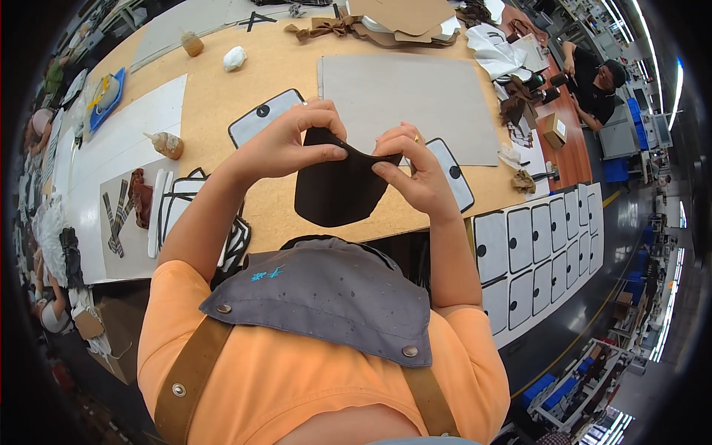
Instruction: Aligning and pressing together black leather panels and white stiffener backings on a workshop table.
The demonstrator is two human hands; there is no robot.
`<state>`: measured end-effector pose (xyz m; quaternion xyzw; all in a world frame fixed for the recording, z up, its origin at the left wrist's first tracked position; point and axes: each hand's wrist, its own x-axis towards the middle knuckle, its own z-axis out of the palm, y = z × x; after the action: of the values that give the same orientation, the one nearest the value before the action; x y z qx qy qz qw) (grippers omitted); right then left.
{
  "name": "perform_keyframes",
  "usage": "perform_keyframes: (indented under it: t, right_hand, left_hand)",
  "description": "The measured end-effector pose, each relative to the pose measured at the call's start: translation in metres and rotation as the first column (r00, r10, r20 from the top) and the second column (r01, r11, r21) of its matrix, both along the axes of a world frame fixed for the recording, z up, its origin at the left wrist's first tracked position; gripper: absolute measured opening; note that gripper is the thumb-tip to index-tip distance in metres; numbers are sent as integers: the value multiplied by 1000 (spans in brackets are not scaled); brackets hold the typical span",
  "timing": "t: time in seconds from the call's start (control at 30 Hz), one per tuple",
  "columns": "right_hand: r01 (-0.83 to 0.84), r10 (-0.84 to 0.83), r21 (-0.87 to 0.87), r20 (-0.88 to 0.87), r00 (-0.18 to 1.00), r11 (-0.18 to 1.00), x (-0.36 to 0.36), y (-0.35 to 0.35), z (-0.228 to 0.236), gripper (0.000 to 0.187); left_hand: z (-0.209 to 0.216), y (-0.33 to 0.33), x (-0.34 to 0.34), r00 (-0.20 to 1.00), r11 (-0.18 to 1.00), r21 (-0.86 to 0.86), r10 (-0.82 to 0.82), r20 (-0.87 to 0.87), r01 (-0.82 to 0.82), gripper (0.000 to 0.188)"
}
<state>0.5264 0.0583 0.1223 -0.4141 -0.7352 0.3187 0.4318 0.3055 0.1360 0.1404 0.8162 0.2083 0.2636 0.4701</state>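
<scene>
So the worktop (215,85) is tan and pretty loaded. A big grey sheet (475,96) lies flat across the far right half, a stack of tan cut pieces (408,18) sits at the far edge, and two amber bottles (169,146) stand over toward the left. Near the left end of the near edge there's a heap of black-edged strips (185,185). Past the right edge, rows of pale panels (541,248) with black borders and dots are laid out, and a co-worker in black (597,85) is at a red-brown table (571,159). Shop floor all around, with long ceiling lights.

The black piece (341,189) is up between the two hands, over the middle of the near edge, hanging down from their fingers. Its top rim dips in a curve. One pale panel (248,133) pokes out beyond the left wrist, another (457,189) just behind the right hand.

Both hands are pinching: left hand (311,133) has the top left corner, right hand (415,167) the top right, thumbs on the near side, elbows bent out wide.
</scene>
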Motion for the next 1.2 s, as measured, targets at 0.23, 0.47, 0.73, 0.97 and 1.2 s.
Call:
perform_keyframes:
  t: [0.23,0.47,0.73,0.97,1.2]
  right_hand:
    - [28,-41,115,110,993,993,-7,3,-4,13]
    - [96,-96,29,25,995,995,-10,-6,-14,8]
    - [222,-227,125,27,973,967,-21,2,-23,7]
    - [301,-444,-339,-791,420,891,15,-11,-45,13]
    - [92,-436,-428,-893,113,899,13,-17,-85,29]
  left_hand:
    - [-5,-2,4,999,995,97,-19,-26,21,15]
    - [-25,-7,3,975,812,-583,106,193,27,17]
    - [-27,-1,9,993,942,-331,90,81,-58,24]
    - [-18,13,-57,946,948,-18,317,-70,-319,86]
    - [-44,-9,-23,917,900,-312,365,162,-304,42]
